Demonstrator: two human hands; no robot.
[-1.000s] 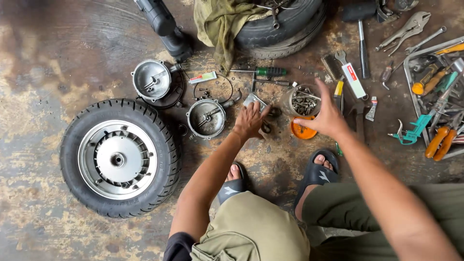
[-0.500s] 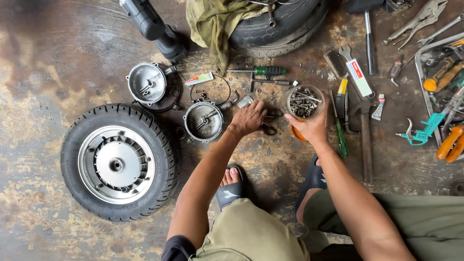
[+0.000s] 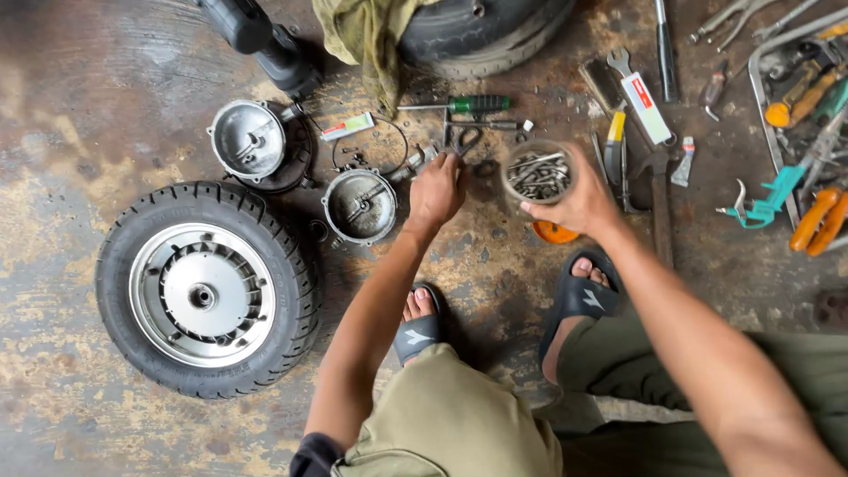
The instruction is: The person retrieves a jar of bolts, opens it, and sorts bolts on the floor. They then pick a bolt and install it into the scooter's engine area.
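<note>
Person squats on a stained concrete floor (image 3: 79,115), both feet in black sandals. Right hand (image 3: 579,199) grips a clear round jar (image 3: 537,174) full of screws and bolts, fingers curled around its side, jar held upright just above the floor and above an orange lid (image 3: 555,232) lying beneath it. Left hand (image 3: 435,190) rests palm down on the floor, fingers bent over small loose parts just beside a pair of pliers (image 3: 468,139); whether anything is pinched under the fingertips cannot be told.

Step in hand, as I judge it: sorting fasteners, one hand picking at loose bits on the floor while the other keeps the jar ready. The next move likely calls for a fine pinch on a small part and a steady, level jar so the contents do not spill.

Nearby: a round metal drum cover (image 3: 359,205) just left of the left hand, a second one (image 3: 249,140) further up, a small wheel with tyre (image 3: 206,290) at left, a green-handled screwdriver (image 3: 459,104) above.

Against the frame a second earlier: the jar then sat on the floor over the orange lid with the right hand just reaching it; now it is lifted. The left hand has shifted little.
</note>
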